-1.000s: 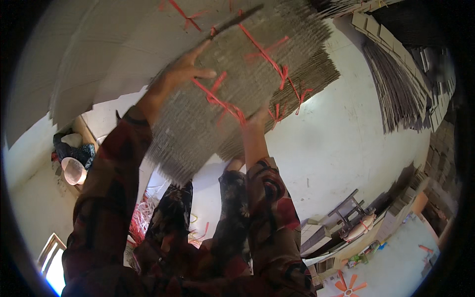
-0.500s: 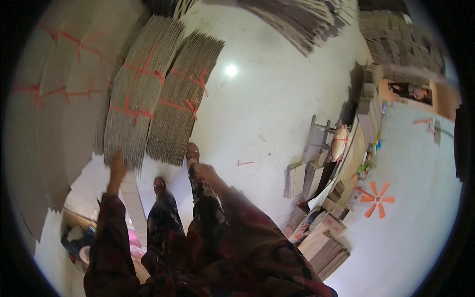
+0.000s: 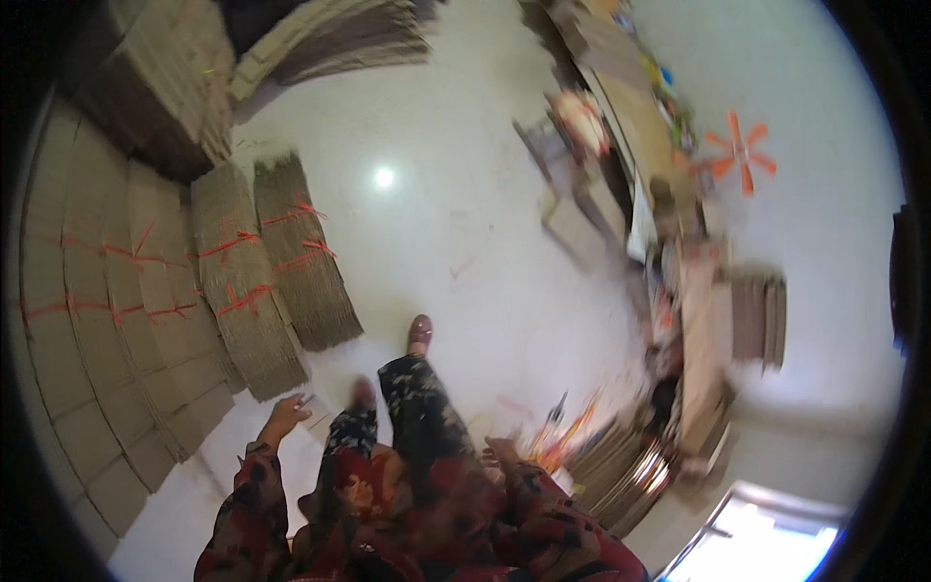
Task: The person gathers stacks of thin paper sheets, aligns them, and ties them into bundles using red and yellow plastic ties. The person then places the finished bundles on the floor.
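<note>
My left hand [image 3: 284, 419] hangs just short of the near end of a tall stack of flat cardboard [image 3: 242, 281] tied with red string. Its fingers are slightly bent and apart, with nothing visible in them. Beside that stack, to the right, lies a second tied cardboard bundle [image 3: 303, 257]. My right hand [image 3: 499, 453] is low beside my right leg, its fingers loosely apart and empty. Nearest to it, on the right, are standing flat cardboard sheets [image 3: 616, 475] and some orange-red strings [image 3: 572, 436].
More tied cardboard stacks [image 3: 97, 339] line the left side, with a large pile [image 3: 160, 87] behind. A long bench [image 3: 703, 339] runs along the right, with a stool [image 3: 548, 155] before it. An orange fan [image 3: 740, 153] is on the wall; a bright window [image 3: 756, 533] shows lower right.
My view has turned to the right, bringing the window and standing cardboard into sight. My right hand has moved from ahead of my leg to lower beside it. The left hand is now off the stack's end.
</note>
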`<state>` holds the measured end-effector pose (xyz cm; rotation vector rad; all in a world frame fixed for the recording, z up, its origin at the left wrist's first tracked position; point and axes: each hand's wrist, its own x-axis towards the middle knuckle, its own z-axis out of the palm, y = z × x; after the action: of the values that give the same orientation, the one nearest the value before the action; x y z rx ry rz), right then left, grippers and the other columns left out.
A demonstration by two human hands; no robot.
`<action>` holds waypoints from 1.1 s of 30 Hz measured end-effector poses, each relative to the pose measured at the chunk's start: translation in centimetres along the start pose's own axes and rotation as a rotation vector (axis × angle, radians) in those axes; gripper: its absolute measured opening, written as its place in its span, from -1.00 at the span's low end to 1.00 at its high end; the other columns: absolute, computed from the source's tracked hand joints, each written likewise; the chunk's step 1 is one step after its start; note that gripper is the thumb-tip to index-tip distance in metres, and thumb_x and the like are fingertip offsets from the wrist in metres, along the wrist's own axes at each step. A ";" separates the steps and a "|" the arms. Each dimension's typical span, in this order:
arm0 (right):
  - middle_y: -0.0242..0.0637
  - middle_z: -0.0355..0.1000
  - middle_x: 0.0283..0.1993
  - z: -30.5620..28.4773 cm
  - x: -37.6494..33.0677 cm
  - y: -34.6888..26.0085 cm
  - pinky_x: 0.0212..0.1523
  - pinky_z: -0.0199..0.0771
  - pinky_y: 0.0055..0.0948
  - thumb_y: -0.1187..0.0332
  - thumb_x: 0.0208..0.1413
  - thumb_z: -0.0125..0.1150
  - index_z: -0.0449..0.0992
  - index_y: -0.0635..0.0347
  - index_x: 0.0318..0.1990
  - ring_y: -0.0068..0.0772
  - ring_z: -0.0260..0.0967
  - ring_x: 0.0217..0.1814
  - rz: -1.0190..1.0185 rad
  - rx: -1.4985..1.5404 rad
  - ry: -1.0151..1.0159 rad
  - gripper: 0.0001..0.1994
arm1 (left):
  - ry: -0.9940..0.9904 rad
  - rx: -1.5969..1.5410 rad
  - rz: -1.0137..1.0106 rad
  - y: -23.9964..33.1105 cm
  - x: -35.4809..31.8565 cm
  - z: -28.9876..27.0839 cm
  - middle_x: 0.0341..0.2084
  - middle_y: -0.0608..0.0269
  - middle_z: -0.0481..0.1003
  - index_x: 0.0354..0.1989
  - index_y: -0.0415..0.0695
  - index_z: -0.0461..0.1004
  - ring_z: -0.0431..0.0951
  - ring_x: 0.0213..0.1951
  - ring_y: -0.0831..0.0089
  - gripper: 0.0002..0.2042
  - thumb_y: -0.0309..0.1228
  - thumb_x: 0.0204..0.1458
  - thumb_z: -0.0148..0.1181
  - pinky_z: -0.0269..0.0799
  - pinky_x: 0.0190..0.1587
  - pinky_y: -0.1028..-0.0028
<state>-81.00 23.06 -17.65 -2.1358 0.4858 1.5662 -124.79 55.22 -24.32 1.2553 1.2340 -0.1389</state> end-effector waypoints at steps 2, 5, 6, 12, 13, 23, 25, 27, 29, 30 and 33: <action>-0.03 0.35 -0.18 1.9 -0.4 6.2 -0.23 0.39 -0.12 0.14 0.08 0.02 0.37 0.25 -0.09 -0.08 0.37 -0.22 -0.025 -0.129 -0.057 -0.63 | 0.011 0.186 -0.012 0.1 -1.5 -2.3 -0.19 -0.05 0.46 0.09 -0.27 0.27 0.48 -0.19 0.28 -0.38 -0.34 -0.20 0.30 0.37 -0.15 0.41; 0.05 0.38 -0.25 2.5 1.2 13.4 -0.25 0.34 -0.10 0.22 0.10 -0.06 0.41 0.24 -0.14 0.02 0.36 -0.25 -0.333 -0.427 -0.009 -0.70 | -0.026 0.324 -0.070 -0.9 -3.8 -5.0 -0.19 -0.07 0.46 0.04 -0.31 0.32 0.48 -0.18 0.28 -0.42 -0.35 -0.21 0.29 0.38 -0.17 0.41; 0.07 0.39 -0.28 2.5 1.5 15.3 -0.25 0.33 -0.10 0.24 0.10 -0.09 0.43 0.24 -0.16 0.06 0.35 -0.26 -0.410 -0.513 0.031 -0.71 | -0.081 0.388 -0.087 -1.4 -4.1 -5.4 -0.22 -0.08 0.46 0.03 -0.30 0.33 0.48 -0.20 0.28 -0.43 -0.34 -0.21 0.29 0.38 -0.17 0.41; -0.05 0.42 -0.25 5.1 1.9 25.2 -0.19 0.38 -0.27 0.37 -0.01 -0.01 0.42 0.23 -0.14 -0.17 0.41 -0.22 -0.307 -0.063 0.186 -0.74 | -0.460 0.786 -0.126 5.2 0.4 -2.9 -0.36 0.05 0.46 -0.10 -0.23 0.43 0.47 -0.27 0.35 -0.56 -0.30 -0.18 0.28 0.39 -0.23 0.37; -0.04 0.43 -0.27 5.9 1.5 26.4 -0.22 0.37 -0.26 0.34 0.00 -0.02 0.43 0.23 -0.19 -0.15 0.41 -0.24 -0.437 -0.105 0.228 -0.76 | -0.464 0.852 -0.003 5.9 1.7 -1.6 -0.32 0.06 0.46 -0.07 -0.23 0.41 0.47 -0.26 0.39 -0.57 -0.32 -0.16 0.24 0.39 -0.22 0.39; -0.28 0.40 -0.25 -3.6 -0.4 19.8 -0.25 0.47 -0.29 0.14 0.03 0.13 0.33 0.15 -0.02 -0.32 0.41 -0.22 0.023 1.352 -0.038 -0.60 | -0.549 0.782 0.225 35.3 5.9 27.1 -0.15 0.13 0.44 0.11 -0.26 0.24 0.46 -0.26 0.53 -0.51 -0.45 -0.05 0.11 0.39 -0.20 0.53; -0.25 0.40 -0.23 -5.7 0.4 19.7 -0.26 0.48 -0.32 0.15 0.04 0.13 0.31 0.17 -0.01 -0.32 0.41 -0.24 0.013 1.483 0.001 -0.59 | -0.651 0.837 0.268 37.4 7.2 31.2 -0.17 0.14 0.45 0.10 -0.27 0.25 0.46 -0.29 0.53 -0.52 -0.45 -0.05 0.11 0.39 -0.21 0.53; -0.23 0.39 -0.23 -7.1 0.7 19.9 -0.28 0.50 -0.35 0.16 0.04 0.13 0.32 0.18 -0.03 -0.32 0.42 -0.26 -0.021 1.540 0.041 -0.60 | -0.731 0.923 0.206 38.0 8.6 34.1 -0.12 0.15 0.41 0.12 -0.23 0.24 0.43 -0.23 0.51 -0.51 -0.43 -0.04 0.13 0.38 -0.17 0.51; -0.24 0.40 -0.23 -7.4 0.8 20.4 -0.30 0.50 -0.35 0.16 0.05 0.12 0.32 0.18 -0.03 -0.32 0.43 -0.27 -0.011 1.575 0.085 -0.61 | -0.825 1.022 0.196 38.7 10.0 37.1 -0.13 0.16 0.42 0.11 -0.24 0.25 0.43 -0.25 0.51 -0.50 -0.42 -0.05 0.15 0.38 -0.19 0.51; -0.23 0.40 -0.22 -7.2 1.0 20.7 -0.32 0.49 -0.35 0.17 0.06 0.10 0.33 0.18 -0.04 -0.32 0.43 -0.27 0.002 1.604 0.110 -0.63 | -0.875 1.076 0.219 39.0 10.5 38.8 -0.17 0.16 0.44 0.09 -0.26 0.27 0.44 -0.29 0.53 -0.50 -0.42 -0.07 0.17 0.39 -0.23 0.52; -0.23 0.39 -0.23 -5.2 1.3 21.0 -0.34 0.49 -0.36 0.17 0.07 0.09 0.33 0.17 -0.05 -0.31 0.44 -0.29 0.080 1.693 0.183 -0.64 | -0.983 1.332 0.311 41.3 12.6 42.6 -0.25 0.17 0.47 0.05 -0.26 0.30 0.46 -0.36 0.54 -0.51 -0.41 -0.11 0.21 0.40 -0.30 0.51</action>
<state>-87.47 2.54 -20.61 -0.8545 1.3078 0.4188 -65.60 45.27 -15.63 2.0494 -0.0746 -1.3276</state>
